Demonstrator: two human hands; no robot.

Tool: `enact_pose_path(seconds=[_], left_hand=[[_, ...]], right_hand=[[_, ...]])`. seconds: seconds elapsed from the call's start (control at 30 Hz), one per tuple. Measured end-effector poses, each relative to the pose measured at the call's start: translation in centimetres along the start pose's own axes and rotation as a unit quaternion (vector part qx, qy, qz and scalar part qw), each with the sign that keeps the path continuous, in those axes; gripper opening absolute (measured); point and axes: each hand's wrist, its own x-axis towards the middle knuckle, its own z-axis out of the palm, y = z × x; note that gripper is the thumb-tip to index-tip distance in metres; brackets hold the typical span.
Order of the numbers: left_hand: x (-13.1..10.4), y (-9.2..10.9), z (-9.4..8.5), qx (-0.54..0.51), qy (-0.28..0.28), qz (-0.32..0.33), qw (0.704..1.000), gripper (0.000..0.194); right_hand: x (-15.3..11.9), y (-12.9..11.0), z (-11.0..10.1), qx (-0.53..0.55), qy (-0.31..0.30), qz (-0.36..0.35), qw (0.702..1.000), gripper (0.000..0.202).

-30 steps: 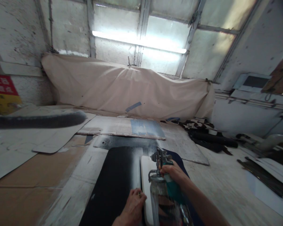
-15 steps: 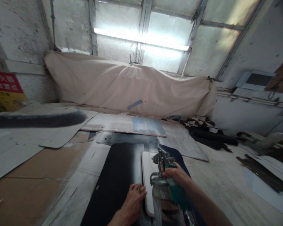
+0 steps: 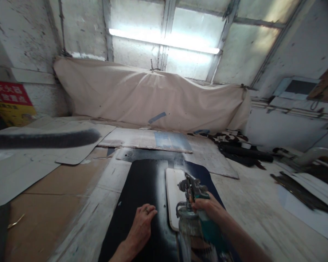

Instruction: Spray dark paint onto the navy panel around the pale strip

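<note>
Black paint coats the panel lying on the floor, and my left hand rests flat on its near part, fingers spread, holding nothing. My right hand is wrapped around the spray gun, nozzle over the white board at the panel's right edge. I judge spraying is underway; next needs a steady pass along the board.
</note>
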Motion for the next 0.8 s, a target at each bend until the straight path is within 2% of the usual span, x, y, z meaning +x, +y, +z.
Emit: enact_pose_path(seconds=[0.2, 0.37, 0.57, 0.8], left_hand=[[-2.4, -1.8, -0.2, 0.01, 0.024, -0.047, 0.999, 0.053], [-3.9, -2.4, -0.3, 0.017, 0.022, -0.07, 0.997, 0.05], [-5.4, -2.9, -0.2, 0.023, 0.037, -0.078, 0.996, 0.049], [-6.4, -3.6, 0.1, 0.02, 0.048, -0.082, 0.995, 0.049]], right_hand=[[-2.6, 0.0, 0.3, 0.008, -0.012, 0.022, 1.0, 0.011], [-4.8, -1.0, 0.8, -0.008, 0.011, 0.043, 0.999, 0.006], [-7.2, -0.7, 1.1, -0.018, 0.0, 0.021, 1.0, 0.008], [-9.7, -0.7, 1.7, -0.018, 0.013, 0.06, 0.998, 0.011]])
